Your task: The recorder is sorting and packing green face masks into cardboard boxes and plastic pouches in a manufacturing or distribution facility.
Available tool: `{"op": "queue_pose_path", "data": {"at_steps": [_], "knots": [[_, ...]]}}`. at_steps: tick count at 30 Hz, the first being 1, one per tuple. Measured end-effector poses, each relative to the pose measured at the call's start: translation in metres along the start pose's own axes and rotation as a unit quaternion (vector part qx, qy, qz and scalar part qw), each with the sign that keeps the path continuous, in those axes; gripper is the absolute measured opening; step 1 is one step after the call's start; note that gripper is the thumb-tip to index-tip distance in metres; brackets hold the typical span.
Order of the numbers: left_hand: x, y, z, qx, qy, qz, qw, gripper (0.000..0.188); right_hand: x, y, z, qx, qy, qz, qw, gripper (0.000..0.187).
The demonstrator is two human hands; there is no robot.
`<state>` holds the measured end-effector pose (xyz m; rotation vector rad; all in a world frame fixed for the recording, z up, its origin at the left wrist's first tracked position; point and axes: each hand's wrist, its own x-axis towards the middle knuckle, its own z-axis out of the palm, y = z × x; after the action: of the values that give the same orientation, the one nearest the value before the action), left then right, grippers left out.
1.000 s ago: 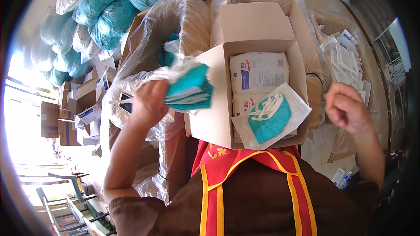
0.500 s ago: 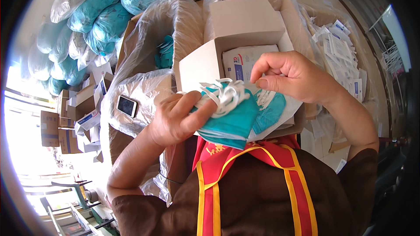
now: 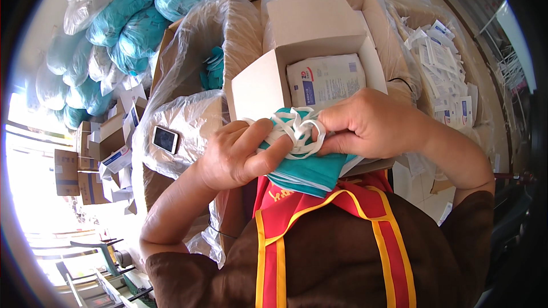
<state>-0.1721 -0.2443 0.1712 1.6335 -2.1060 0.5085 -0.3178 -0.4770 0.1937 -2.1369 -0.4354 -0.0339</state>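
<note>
A stack of teal face masks [image 3: 305, 172] with a tangle of white ear loops [image 3: 297, 128] is held low in front of my red and yellow apron. My left hand [image 3: 240, 154] is closed around the stack's left side, its fingers over the bunched loops. Thumb and fingertips of my right hand [image 3: 371, 125] are pinched together at the right edge of the loops. Just beyond the masks is an open cardboard box [image 3: 315, 20], flaps spread, with a white and blue printed packet [image 3: 328, 80] inside. My right hand overlaps the packet's near edge.
A plastic-lined carton [image 3: 240, 25] with teal masks [image 3: 214, 68] stands to the left, a phone [image 3: 165, 139] lying on plastic-covered cardboard before it. White packets [image 3: 436, 68] fill a lined carton at right. Bagged masks [image 3: 140, 34] pile up far left, above several small boxes [image 3: 91, 165].
My right hand has come down and left onto the ear loops, its fingers closing there. The teal masks seen beneath it earlier are now mostly covered, and more of the packet shows.
</note>
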Motion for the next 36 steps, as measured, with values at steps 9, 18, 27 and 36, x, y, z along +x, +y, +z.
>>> {"op": "queue_pose_path", "data": {"at_steps": [9, 18, 27, 36], "knots": [[0.008, 0.011, -0.003, 0.036, -0.055, -0.012, 0.998, 0.052, -0.013, -0.015, -0.007, -0.057, -0.056, 0.054, 0.995, 0.015], [-0.011, -0.009, -0.006, 0.052, -0.045, -0.097, 0.993, 0.046, -0.039, -0.038, -0.012, -0.207, 0.016, -0.048, 0.977, 0.021], [-0.048, -0.042, -0.020, 0.122, -0.065, -0.161, 0.977, 0.046, -0.090, -0.045, -0.037, 0.010, -0.025, 0.105, 0.994, 0.013], [-0.065, -0.067, -0.011, 0.139, -0.103, -0.228, 0.958, 0.044, -0.115, -0.037, -0.043, 0.186, -0.017, 0.251, 0.950, 0.014]]}}
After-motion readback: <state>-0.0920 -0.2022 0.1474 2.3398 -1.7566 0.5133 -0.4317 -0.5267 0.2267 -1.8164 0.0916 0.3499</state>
